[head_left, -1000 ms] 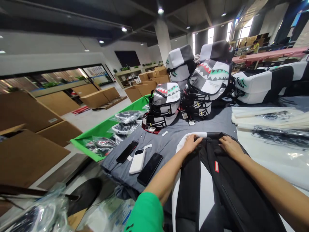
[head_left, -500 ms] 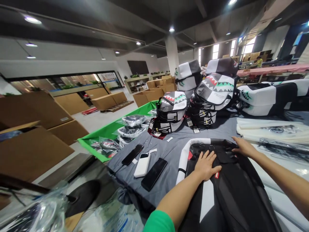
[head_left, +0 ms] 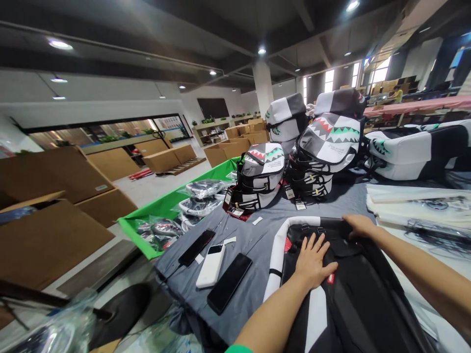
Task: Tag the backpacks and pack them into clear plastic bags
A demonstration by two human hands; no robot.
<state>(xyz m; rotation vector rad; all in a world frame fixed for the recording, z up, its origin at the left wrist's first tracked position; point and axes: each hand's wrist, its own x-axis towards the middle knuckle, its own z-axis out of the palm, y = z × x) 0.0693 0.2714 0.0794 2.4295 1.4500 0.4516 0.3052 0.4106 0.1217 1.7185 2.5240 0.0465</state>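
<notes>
A black and white backpack lies in front of me with its strap side up. It has a white padded edge on the left and a small red tag. My left hand is spread flat on its back panel beside the red tag, fingers apart. At the top right corner, my right hand grips the bag's black edge, its fingers partly hidden. Left of the bag lie a black phone, a white power bank and another dark phone with a cable.
Stacked shark-mouth backpacks stand at the back of the grey-covered table. Clear plastic bags are piled on the right. A green bin holds wrapped bags at left, with cardboard boxes beyond. A person is far off.
My left hand has left the bag's top edge and now presses flat on the back panel. The right hand has shifted along the top edge to its right corner. The view has turned slightly left.
</notes>
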